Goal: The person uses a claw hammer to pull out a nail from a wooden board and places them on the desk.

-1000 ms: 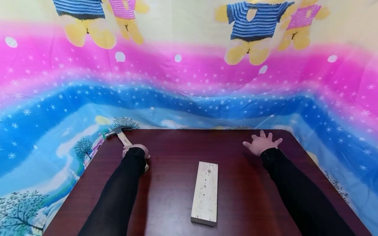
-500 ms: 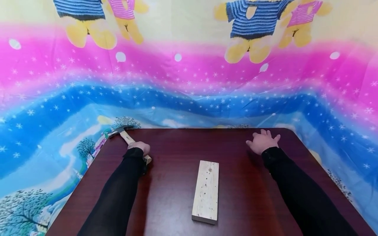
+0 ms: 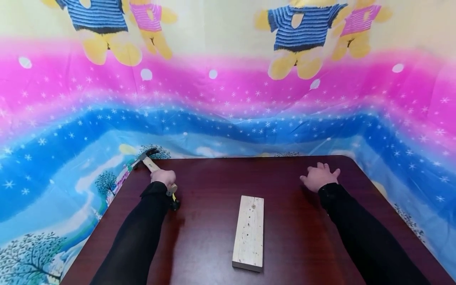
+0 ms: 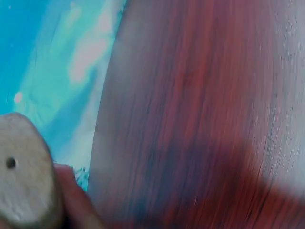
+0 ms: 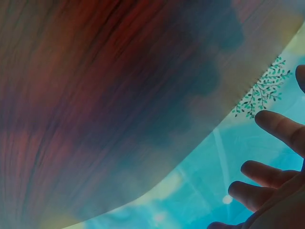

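My left hand [image 3: 163,177] grips the wooden handle of a claw hammer [image 3: 151,164] at the table's far left. The dark metal head points away, past the far left corner, and looks raised off the tabletop. In the left wrist view the butt end of the hammer's handle [image 4: 24,176], with a small hole, fills the lower left beside part of a finger. Over the far right of the table, my right hand [image 3: 318,177] has its fingers spread and holds nothing. The right wrist view shows its spread fingers [image 5: 281,129] near the table edge.
A pale wooden block [image 3: 248,233] with several small dark holes or marks lies lengthwise at the near middle of the dark red table [image 3: 210,178]. Behind the table and along its sides hangs a patterned cloth [image 3: 228,95].
The left hand has lifted the hammer and turned slightly, so the handle's end now shows beside the wrist. The right hand has shifted slightly right and its fingers bend a little more.
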The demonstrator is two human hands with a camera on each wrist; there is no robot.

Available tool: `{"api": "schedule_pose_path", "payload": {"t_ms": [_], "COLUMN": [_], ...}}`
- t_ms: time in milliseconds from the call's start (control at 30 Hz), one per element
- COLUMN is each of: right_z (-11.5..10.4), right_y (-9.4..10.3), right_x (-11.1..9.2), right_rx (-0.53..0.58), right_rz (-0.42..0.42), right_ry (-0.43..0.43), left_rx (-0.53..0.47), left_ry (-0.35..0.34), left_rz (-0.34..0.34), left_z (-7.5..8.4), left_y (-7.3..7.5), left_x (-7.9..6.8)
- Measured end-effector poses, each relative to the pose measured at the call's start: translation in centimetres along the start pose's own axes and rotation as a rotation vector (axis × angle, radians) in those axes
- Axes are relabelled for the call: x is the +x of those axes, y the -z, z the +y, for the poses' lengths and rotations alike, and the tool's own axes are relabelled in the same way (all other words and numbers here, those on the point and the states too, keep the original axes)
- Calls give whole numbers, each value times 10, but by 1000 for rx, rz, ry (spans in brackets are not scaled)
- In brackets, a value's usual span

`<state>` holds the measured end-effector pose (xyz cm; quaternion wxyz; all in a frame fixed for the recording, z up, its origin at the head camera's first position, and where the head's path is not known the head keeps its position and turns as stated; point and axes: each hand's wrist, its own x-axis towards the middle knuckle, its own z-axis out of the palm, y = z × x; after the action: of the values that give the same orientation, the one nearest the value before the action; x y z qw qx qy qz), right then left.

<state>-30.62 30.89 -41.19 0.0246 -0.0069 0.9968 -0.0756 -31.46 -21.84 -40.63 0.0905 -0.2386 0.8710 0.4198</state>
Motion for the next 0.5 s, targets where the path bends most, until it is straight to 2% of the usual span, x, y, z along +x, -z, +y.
{"api": "schedule_pose_path", "payload": {"t_ms": [133, 167, 267, 367, 400, 500], "right_z": [1, 1, -4, -13, -17, -32], "right_y": [1, 1, 1, 2, 4, 14], "right_x": [0, 0, 2, 4, 4, 6], "right_rx": [16, 14, 15, 35, 48, 96], "right_rz": [-1, -1, 15, 60, 79, 164], "right_ry": [3, 6, 20, 45, 53, 87], "left_rx": [-199, -254, -346, -414, -422, -439], "left_ry": [-8, -12, -74, -172, -208, -314], "left_rz": [110, 118, 192, 241, 266, 278], "left_z": [0, -1, 2, 17, 25, 52], "left_y": [-12, -14, -20, -20, -20, -23], "left_x": [-10, -11, -12, -16, -20, -35]}}
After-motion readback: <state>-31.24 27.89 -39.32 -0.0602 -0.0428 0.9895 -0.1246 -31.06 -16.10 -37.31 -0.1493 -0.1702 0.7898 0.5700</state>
